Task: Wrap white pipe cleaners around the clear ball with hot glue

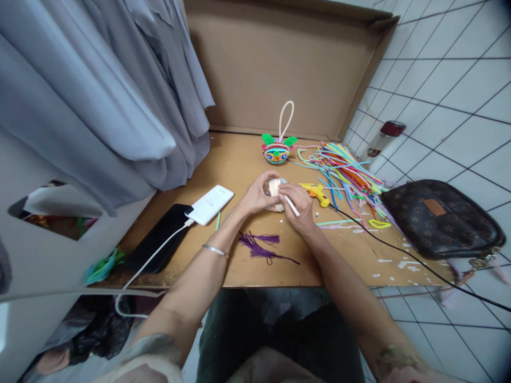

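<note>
Near the middle of the wooden table, my left hand (259, 194) curls around a small cream-coloured wrapped piece (274, 187). From the right, my right hand (299, 206) presses its fingers on the same piece, and a white strip (291, 206) sticks out beneath them. Fingers partly hide the piece. Just beyond my hands sits a colourful animal-face ornament (277, 151) with green ears and a cream loop on top. A yellow glue gun (319, 194) lies right of my right hand. Purple tassels (261, 247) lie between my forearms.
Colourful pipe cleaners (347, 167) are heaped at the right, before a patterned brown bag (443, 218) and a red-lidded bottle (383, 142). A black cable (383, 242) crosses the right side. A white power bank (211, 205) and a black phone (163, 239) lie left.
</note>
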Demonstrator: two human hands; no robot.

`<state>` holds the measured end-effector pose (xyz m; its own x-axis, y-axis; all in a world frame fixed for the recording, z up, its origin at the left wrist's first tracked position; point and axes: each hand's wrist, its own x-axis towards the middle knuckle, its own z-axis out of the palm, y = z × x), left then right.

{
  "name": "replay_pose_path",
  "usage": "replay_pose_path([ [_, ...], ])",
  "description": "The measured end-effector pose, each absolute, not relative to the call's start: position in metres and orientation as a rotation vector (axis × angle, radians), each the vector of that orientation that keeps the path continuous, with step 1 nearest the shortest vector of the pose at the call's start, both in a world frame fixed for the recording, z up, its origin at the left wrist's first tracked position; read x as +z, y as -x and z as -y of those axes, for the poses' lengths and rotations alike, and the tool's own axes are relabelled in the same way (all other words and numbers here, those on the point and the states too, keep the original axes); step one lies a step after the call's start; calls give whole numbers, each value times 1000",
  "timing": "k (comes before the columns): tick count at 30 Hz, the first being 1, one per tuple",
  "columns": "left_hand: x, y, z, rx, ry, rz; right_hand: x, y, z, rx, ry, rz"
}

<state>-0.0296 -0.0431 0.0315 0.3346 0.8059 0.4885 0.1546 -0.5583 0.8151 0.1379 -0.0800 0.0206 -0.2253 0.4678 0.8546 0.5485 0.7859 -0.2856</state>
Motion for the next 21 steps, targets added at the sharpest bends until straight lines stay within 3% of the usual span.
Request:
replay_pose_path([
  [21,29,33,42,1258,-2068,-838,21,-137,80,-105,759,1841],
])
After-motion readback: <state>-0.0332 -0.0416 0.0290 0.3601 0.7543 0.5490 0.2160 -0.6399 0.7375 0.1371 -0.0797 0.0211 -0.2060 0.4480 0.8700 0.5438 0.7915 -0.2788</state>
